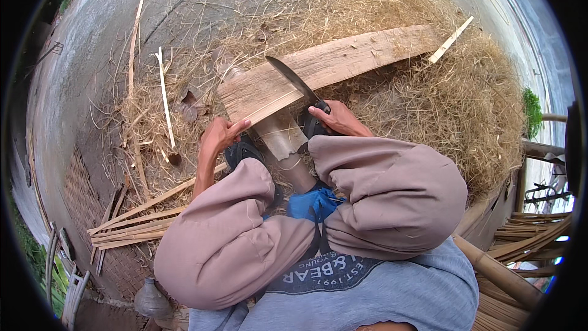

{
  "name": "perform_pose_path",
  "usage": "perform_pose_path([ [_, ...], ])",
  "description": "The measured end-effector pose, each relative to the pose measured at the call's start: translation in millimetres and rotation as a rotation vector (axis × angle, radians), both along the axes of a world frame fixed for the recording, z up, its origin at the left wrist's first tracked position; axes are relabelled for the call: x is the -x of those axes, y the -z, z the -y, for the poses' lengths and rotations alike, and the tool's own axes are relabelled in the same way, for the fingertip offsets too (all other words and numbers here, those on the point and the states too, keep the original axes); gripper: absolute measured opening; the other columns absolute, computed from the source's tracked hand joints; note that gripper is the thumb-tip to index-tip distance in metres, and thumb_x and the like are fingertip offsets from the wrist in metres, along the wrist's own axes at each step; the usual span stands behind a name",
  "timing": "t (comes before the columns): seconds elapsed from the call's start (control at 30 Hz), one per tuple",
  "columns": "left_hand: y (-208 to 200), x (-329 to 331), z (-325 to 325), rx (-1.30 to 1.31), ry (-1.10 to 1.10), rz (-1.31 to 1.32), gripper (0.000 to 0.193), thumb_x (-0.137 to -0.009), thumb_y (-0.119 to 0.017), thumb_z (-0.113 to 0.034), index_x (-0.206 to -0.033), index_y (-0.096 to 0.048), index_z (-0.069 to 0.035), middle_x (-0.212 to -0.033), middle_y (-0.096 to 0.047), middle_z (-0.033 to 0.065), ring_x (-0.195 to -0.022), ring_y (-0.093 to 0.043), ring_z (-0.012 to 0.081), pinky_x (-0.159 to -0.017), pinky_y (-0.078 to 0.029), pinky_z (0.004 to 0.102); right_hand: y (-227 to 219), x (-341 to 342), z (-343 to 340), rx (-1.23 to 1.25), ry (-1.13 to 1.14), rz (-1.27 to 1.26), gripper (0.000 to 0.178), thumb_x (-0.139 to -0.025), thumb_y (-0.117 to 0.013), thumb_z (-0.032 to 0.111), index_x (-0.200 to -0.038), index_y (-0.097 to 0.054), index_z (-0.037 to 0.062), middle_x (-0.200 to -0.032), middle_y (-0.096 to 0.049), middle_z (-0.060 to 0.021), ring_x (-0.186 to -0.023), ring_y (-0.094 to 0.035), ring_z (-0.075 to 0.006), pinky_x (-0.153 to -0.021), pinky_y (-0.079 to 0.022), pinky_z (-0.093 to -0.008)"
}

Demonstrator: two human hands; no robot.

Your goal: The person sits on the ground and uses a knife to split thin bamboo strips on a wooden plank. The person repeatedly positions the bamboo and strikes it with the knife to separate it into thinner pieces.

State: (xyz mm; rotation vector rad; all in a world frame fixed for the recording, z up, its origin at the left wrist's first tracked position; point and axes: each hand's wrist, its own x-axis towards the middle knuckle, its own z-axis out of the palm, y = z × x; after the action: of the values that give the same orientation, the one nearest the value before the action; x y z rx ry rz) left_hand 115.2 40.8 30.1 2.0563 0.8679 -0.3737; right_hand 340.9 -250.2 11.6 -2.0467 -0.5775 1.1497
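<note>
My right hand point(343, 121) is closed round the black handle of a large knife point(291, 78). Its dark curved blade points up and to the left, across the front part of a wide wooden plank point(343, 55). At the plank's near left edge, my left hand point(215, 138) is closed, its fingertips on the end of a thin pale strip point(272, 105). This strip runs along the near edge and reaches the blade. A round pole point(297, 175) with a pale sleeve point(278, 135) lies under the plank, between my feet. Blue wrapping point(315, 203) covers its near end.
Curly shavings point(453, 110) cover the ground around the plank. Several split strips point(138, 227) lie in a bundle at lower left, by a woven mat point(92, 196). Loose pale sticks point(164, 98) lie farther left. A bottle-shaped container point(152, 300) stands at lower left; bamboo poles point(496, 270) are at right.
</note>
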Motion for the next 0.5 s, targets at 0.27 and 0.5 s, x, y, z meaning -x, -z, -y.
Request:
perform_pose_path([
  [0.27, -19.2, -1.4, 47.0, -0.486, 0.195, 0.228, 0.044, -0.104, -0.056, -0.045, -0.087, -0.065, -0.006, -0.074, -0.065, 0.0219, -0.068, -0.063, 0.0446, -0.061, -0.048, 0.0519, -24.1, -3.5, 8.1, -0.125, 0.021, 0.548, 0.05, -0.099, -0.067, 0.046, -0.101, -0.057, -0.0024, -0.078, -0.068, -0.0262, -0.077, -0.069, -0.0469, -0.069, -0.052, -0.0514],
  [0.5, 1.3, 16.1, 71.5, -0.669, 0.189, 0.28, 0.031, -0.107, -0.052, -0.039, -0.095, -0.051, -0.01, -0.082, -0.066, 0.0164, -0.073, -0.066, 0.0438, -0.06, -0.048, 0.0546, -57.2, 20.0, -9.1, -0.332, -0.073, 0.751, 0.046, -0.099, -0.067, 0.044, -0.108, -0.054, 0.0004, -0.083, -0.069, -0.0261, -0.08, -0.07, -0.047, -0.068, -0.054, -0.0532],
])
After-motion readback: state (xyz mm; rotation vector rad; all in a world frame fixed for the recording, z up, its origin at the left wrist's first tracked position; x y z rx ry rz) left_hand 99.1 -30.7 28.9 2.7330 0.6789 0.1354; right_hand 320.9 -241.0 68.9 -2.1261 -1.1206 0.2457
